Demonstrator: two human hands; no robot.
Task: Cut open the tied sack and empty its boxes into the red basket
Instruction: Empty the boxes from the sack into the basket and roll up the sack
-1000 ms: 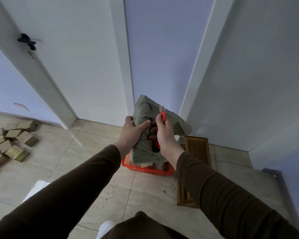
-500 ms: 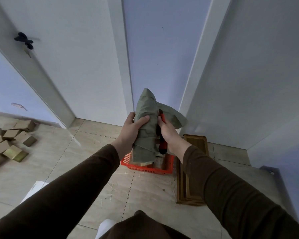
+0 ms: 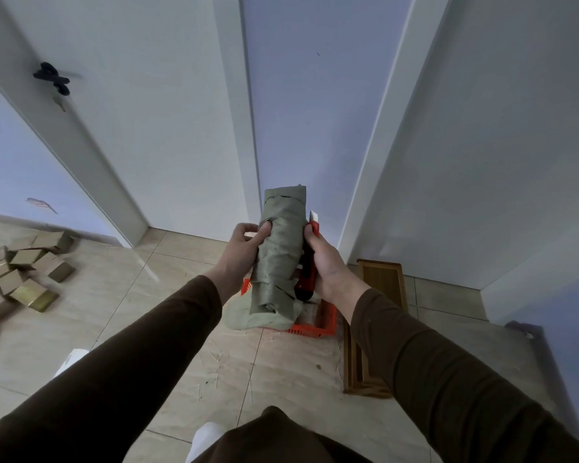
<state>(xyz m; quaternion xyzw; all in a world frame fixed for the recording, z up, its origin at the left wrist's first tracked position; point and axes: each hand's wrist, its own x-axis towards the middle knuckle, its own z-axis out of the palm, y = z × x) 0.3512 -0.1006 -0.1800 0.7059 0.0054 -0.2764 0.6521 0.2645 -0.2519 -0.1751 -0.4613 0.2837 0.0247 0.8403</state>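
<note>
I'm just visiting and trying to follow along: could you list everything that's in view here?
sack: one, grey-green, held upright over the basket
utility knife: one, red, blade out, beside the sack
basket: one, red, on the floor under the sack
boxes: a pile, brown and gold, floor at far left
wooden tray: one, brown, floor right of the basket
door handle: one, black, white door at left
left hand: gripping the sack
right hand: holding the knife against the sack

Both hands (image 3: 244, 248) (image 3: 328, 265) raised forward, fingers curled closed.
</note>
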